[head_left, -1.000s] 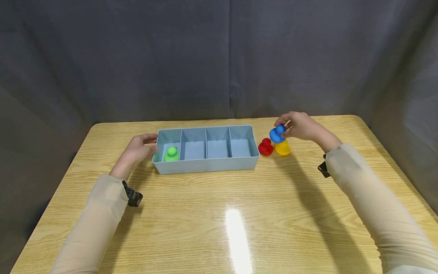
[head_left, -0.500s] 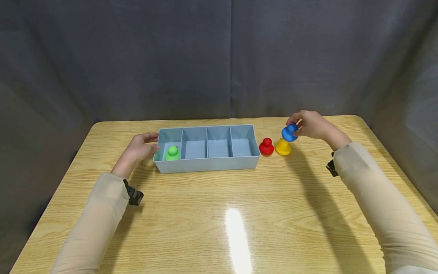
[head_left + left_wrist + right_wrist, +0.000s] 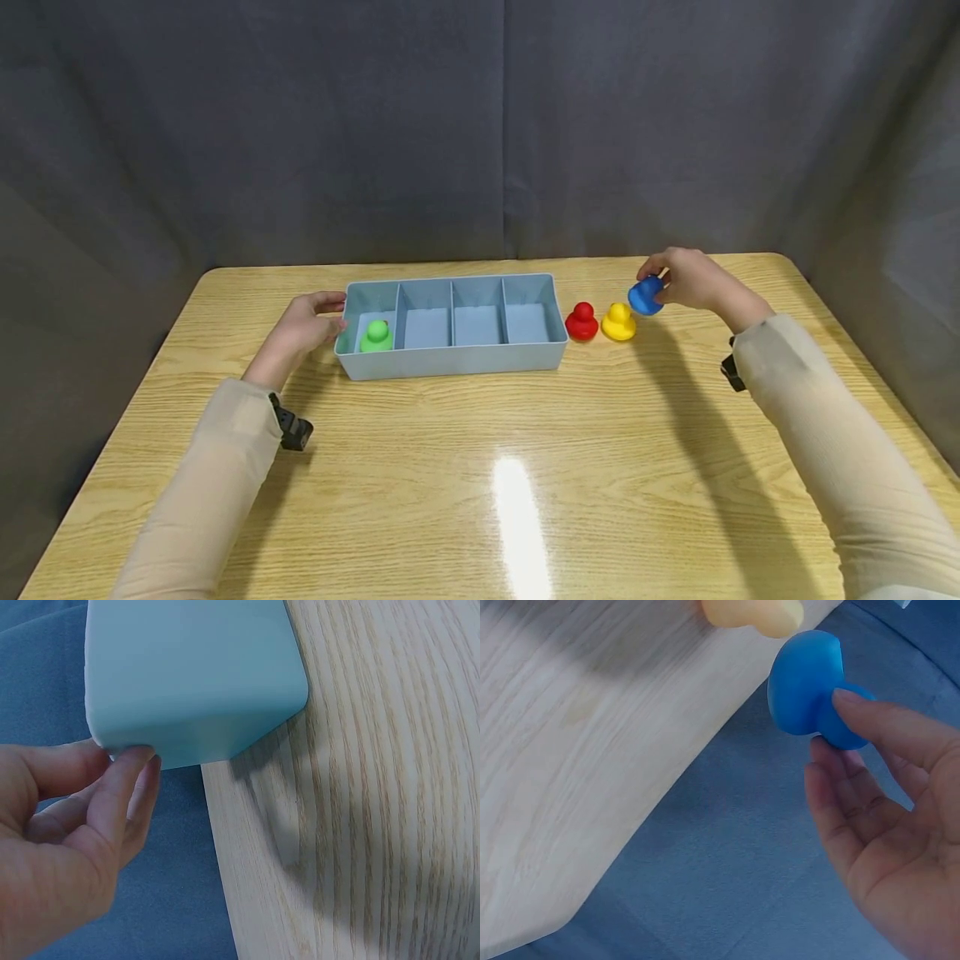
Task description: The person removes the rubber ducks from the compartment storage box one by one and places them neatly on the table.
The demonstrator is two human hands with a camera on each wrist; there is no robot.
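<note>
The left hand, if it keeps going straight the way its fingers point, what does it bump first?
Probably the blue tray: the left hand already has fingertips at its end wall.

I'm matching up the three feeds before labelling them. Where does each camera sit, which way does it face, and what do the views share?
Head: on the head, facing forward and down at the table; both sleeves and hands show.
Left wrist: on the left wrist, facing the tray corner; left hand shows.
Right wrist: on the right wrist, facing the blue duck; right hand shows.
Shared: head and right wrist both show the blue duck and yellow duck.
</note>
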